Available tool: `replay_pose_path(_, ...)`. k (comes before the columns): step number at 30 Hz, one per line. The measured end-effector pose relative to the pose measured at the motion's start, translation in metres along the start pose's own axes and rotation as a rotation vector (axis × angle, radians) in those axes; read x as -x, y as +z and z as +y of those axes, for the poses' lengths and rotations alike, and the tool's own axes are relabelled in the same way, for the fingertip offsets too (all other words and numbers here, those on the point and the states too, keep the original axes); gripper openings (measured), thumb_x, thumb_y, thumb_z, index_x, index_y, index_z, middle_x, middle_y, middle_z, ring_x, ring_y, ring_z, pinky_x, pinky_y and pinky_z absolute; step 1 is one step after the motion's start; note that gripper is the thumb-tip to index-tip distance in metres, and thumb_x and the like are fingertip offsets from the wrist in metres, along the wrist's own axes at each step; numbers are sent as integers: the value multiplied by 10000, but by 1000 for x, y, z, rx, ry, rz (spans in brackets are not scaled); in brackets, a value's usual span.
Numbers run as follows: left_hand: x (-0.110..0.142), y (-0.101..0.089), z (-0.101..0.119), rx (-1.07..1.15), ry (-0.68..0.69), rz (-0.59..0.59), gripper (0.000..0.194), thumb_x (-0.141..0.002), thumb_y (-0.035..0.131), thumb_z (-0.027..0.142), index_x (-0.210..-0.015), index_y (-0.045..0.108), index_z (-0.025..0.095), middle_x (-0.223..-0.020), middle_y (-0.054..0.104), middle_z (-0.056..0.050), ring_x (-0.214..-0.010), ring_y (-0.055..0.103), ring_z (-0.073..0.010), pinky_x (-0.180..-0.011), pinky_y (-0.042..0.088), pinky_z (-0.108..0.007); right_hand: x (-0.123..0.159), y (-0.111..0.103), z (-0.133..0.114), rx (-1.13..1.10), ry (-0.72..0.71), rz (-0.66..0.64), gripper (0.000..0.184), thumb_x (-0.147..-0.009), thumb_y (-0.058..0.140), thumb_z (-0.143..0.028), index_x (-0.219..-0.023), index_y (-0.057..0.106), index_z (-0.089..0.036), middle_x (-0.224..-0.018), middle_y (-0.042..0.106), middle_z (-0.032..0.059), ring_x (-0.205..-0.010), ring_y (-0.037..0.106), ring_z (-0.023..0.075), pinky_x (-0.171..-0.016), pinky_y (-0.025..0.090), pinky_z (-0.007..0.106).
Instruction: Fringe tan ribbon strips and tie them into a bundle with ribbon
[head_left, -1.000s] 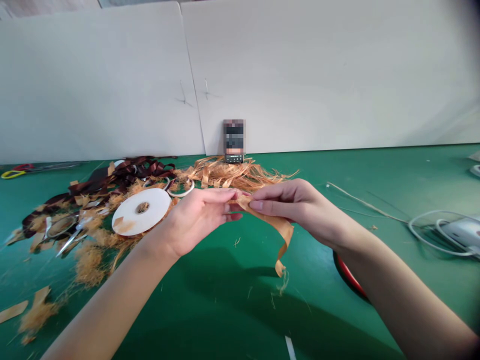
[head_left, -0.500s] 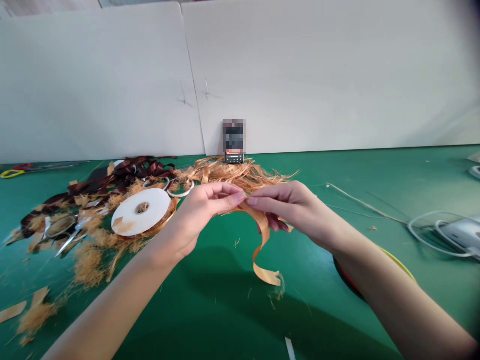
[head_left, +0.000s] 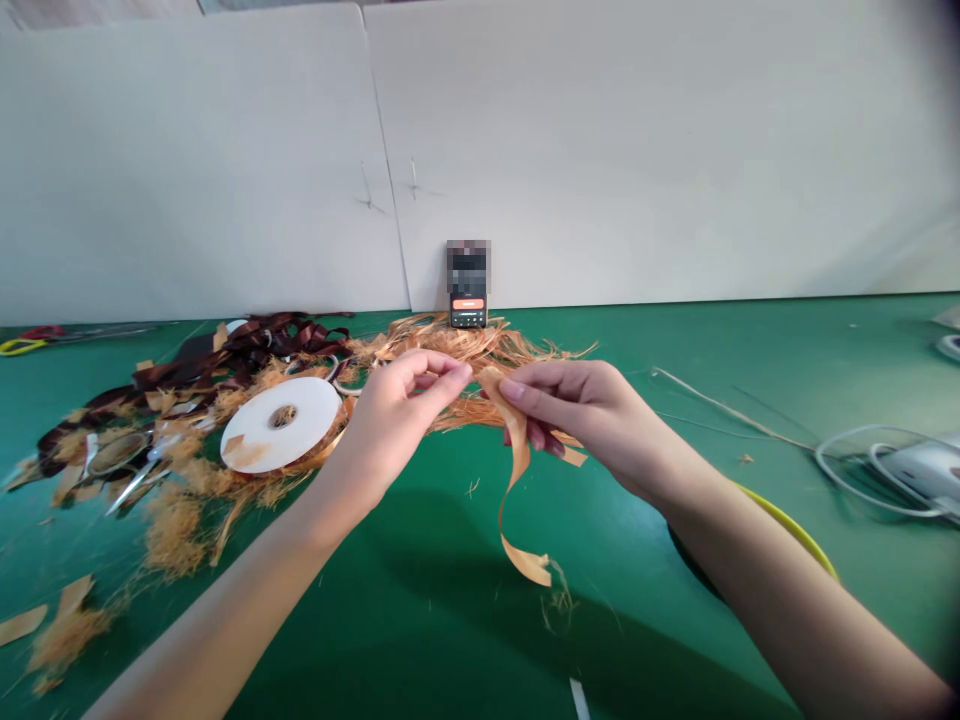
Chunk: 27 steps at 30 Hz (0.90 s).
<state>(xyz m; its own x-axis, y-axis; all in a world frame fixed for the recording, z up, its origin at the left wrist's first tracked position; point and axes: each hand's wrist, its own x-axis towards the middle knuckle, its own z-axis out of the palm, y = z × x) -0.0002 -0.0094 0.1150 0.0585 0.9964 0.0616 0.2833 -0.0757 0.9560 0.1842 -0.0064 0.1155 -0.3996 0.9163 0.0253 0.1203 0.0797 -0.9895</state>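
The tan ribbon strip (head_left: 516,470) hangs mid-frame, pinched in my right hand (head_left: 574,415); my left hand (head_left: 397,415) sits half-curled just beside it, apparently empty (hard to be sure from here). A slack pinch could drop it onto the frayed fibres (head_left: 457,340).

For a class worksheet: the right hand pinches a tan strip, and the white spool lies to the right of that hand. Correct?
No. The head view shows the white spool to the left of the left hand, not to the right of the right hand. The right hand does pinch the tan strip.
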Motion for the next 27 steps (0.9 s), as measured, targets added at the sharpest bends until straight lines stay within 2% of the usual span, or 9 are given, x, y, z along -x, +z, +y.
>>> replay_pose_path(2,0,0,1,-6,-49,-13,325,-755,650,516,-858,677,208,-937,699,-44,-926,605,-217,-753,441,-295,0,2,0,-15,-4,15,245,-820,635,-397,-844,624,-153,-572,578,-23,-480,520,72,-419,389,191)
replay_pose_path(5,2,2,5,59,-79,-95,263,-741,692,443,-828,673,196,-890,703,-31,-887,614,-192,-765,443,-279,-1,5,-2,-43,17,11,268,-817,642,-398,-920,567,-162,-523,563,-49,-452,528,77,-418,417,191)
replay_pose_path(10,4,3,9,136,-63,-155,131,-784,667,304,-796,671,174,-840,705,-25,-854,630,-173,-762,461,-263,-1,6,-2,2,41,4,245,-813,638,-404,-847,583,-168,-536,575,-38,-470,541,83,-447,444,208)
replay_pose_path(16,3,3,6,91,-24,-203,183,-782,671,355,-807,681,174,-853,710,-27,-868,634,-179,-785,461,-266,-2,0,-1,97,-91,101,175,-797,650,-332,-796,665,-157,-635,610,-17,-522,519,61,-504,429,204)
replay_pose_path(22,3,5,4,51,-34,-162,236,-776,673,384,-867,664,167,-888,702,-40,-886,640,-196,-806,467,-301,-3,3,0,37,-73,176,134,-747,682,-294,-746,699,-161,-647,635,-7,-524,523,70,-521,448,218)
replay_pose_path(27,2,7,-1,89,37,-226,174,-784,674,344,-795,672,170,-931,679,-33,-910,631,-186,-829,467,-296,-4,5,1,78,-98,263,58,-693,703,-225,-686,735,-178,-672,683,6,-546,520,81,-521,427,228)
